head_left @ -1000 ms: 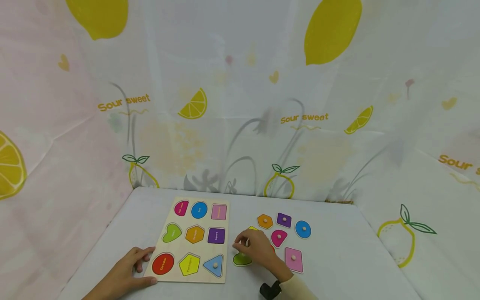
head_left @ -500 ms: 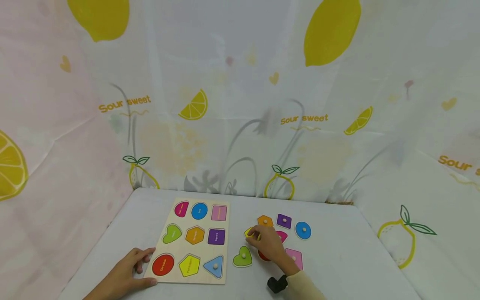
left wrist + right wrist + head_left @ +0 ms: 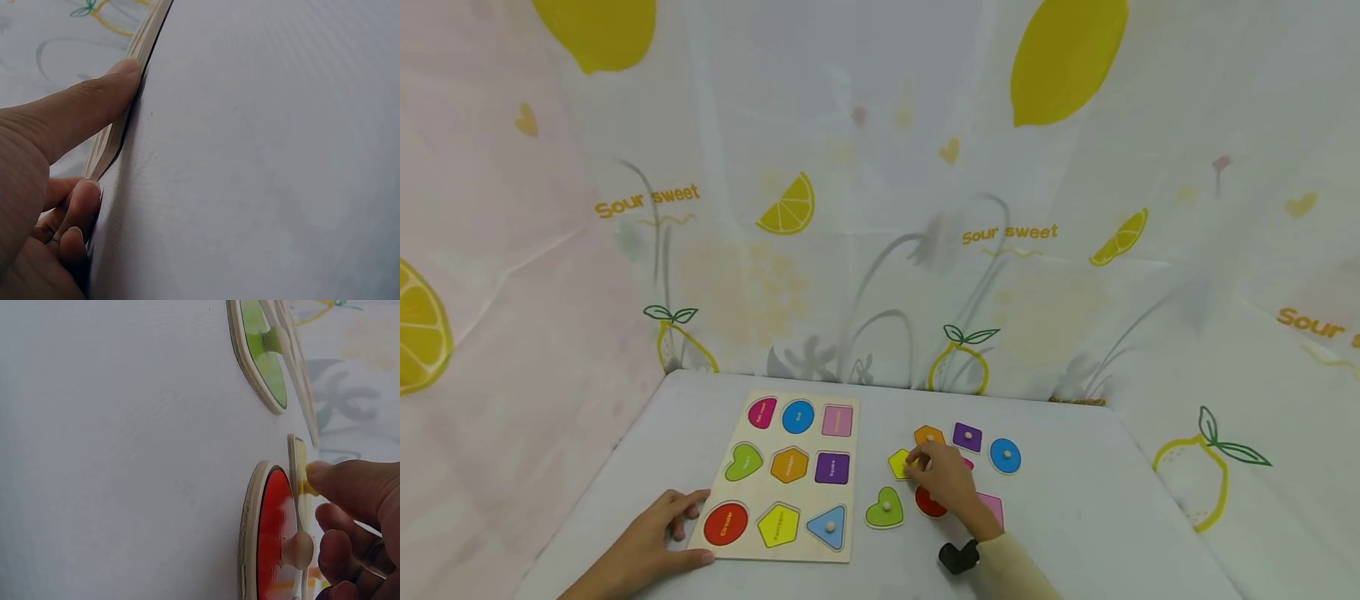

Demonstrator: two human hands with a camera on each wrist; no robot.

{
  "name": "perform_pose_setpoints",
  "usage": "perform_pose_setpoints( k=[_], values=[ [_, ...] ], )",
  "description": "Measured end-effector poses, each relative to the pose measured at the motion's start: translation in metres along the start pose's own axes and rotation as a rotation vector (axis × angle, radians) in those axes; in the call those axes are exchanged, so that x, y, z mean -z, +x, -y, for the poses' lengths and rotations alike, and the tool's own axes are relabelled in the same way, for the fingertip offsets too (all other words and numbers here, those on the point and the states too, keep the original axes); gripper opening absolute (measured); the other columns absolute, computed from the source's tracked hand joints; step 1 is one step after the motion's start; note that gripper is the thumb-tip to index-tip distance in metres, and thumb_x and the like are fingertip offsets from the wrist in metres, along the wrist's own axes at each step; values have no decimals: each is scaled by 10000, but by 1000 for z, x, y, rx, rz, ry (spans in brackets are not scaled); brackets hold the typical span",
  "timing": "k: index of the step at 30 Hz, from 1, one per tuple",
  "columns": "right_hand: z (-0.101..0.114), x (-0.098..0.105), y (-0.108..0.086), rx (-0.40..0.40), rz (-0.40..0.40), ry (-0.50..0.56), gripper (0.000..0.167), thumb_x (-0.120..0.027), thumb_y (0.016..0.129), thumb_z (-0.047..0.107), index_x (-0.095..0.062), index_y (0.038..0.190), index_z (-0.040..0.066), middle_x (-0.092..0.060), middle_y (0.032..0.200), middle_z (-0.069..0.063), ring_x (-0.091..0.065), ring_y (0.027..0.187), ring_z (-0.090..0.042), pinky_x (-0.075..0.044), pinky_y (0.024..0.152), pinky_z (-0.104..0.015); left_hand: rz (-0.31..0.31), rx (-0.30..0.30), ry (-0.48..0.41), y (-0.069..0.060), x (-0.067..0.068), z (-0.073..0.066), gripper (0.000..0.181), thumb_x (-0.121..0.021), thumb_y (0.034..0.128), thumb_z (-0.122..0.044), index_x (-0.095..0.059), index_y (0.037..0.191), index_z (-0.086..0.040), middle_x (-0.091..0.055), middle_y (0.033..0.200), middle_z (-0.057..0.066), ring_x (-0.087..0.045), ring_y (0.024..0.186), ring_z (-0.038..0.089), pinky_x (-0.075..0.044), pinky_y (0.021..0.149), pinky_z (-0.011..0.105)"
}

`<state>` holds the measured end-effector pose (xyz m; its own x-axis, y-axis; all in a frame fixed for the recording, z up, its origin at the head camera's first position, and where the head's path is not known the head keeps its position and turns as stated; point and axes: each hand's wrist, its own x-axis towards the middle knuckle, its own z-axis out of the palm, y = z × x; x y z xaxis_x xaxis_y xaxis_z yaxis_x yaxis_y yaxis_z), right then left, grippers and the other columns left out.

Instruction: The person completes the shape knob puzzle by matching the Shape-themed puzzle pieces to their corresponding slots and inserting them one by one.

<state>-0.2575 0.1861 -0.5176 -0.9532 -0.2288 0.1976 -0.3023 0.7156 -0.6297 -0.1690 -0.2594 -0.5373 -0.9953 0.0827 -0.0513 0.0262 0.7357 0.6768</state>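
Kept the left grip (image 3: 651, 537) at the near-left corner of the wooden board (image 3: 760, 492), unmoved over the last second, thumb along the near edge and fingers at the side, holding the corner between them. Noted no change on the board either: unfilled at the yellow pentagon slot (image 3: 778, 526), occupied only by the light-blue triangle (image 3: 828, 524) just right of it, knob up.

Past the board, found the green heart (image 3: 884, 511) flat on the worktop (image 3: 880, 575), wholly uncovered after being partly hidden under the right hand a second earlier. Shifted since then, away from the heart, to the yellow pentagon piece (image 3: 897, 463), lying on the worktop farther from the body, between the board and most of the loose pieces. Brought the right grip (image 3: 949, 477) to its knob, thumb apparently touching; could not tell a firm pinch from a light touch in either view. Took this as work passing from heart to pentagon, with no piece newly seated.

Farther right, saw the orange hexagon (image 3: 927, 433), the red circle (image 3: 929, 502), the purple square (image 3: 967, 435), the magenta half-round (image 3: 968, 464) mostly behind the hand, the pink rectangle (image 3: 993, 506) partly covered, and the blue oval (image 3: 1005, 456). Counted one piece seated, eight out.
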Motion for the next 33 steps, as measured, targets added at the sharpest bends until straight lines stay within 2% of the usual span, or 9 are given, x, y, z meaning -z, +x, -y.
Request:
perform_pose_setpoints(
  k=[7, 12, 20, 27, 33],
  values=[
    [-2, 1, -1, -24, 0, 34, 129, -806, 898, 154, -733, 949, 60, -551, 727, 23, -511, 452, -67, -471, 458, -228, 12, 35, -28, 1, 1, -2, 959, -987, 622, -374, -586, 1417, -18, -453, 922, 11, -456, 799, 131, -442, 670, 227],
    [-5, 0, 3, -6, -15, 9, 137, -813, 896, 179, -748, 939, 67, -562, 733, 36, -508, 505, -49, -463, 469, -221, 8, 15, -15, 1, 1, -1, 940, -978, 644, -372, -581, 1419, -20, -450, 932, 13, -448, 804, 112, -417, 663, 232],
    [-3, 0, 5, 3, -12, 2, 147, -805, 900, 183, -765, 939, 47, -604, 744, 32, -534, 590, -58, -468, 464, -233, 2, 53, -30, 1, -2, 0, 982, -994, 596, -381, -590, 1409, -7, -461, 941, 15, -458, 813, 147, -445, 684, 233],
    [-4, 0, 8, -29, 3, -3, 172, -794, 915, 217, -771, 968, 55, -597, 752, 37, -530, 514, -61, -459, 444, -214, 1, 35, -20, 3, 0, -2, 965, -985, 618, -393, -588, 1411, -12, -457, 931, 14, -455, 811, 137, -431, 675, 234],
    [-7, -3, 9, -18, 13, -18, 158, -788, 919, 221, -777, 958, 69, -583, 748, 45, -519, 483, -61, -458, 436, -224, -4, 57, -20, 2, 1, -2, 985, -994, 589, -399, -596, 1405, -17, -462, 927, 11, -459, 804, 145, -444, 679, 231]
  ],
)
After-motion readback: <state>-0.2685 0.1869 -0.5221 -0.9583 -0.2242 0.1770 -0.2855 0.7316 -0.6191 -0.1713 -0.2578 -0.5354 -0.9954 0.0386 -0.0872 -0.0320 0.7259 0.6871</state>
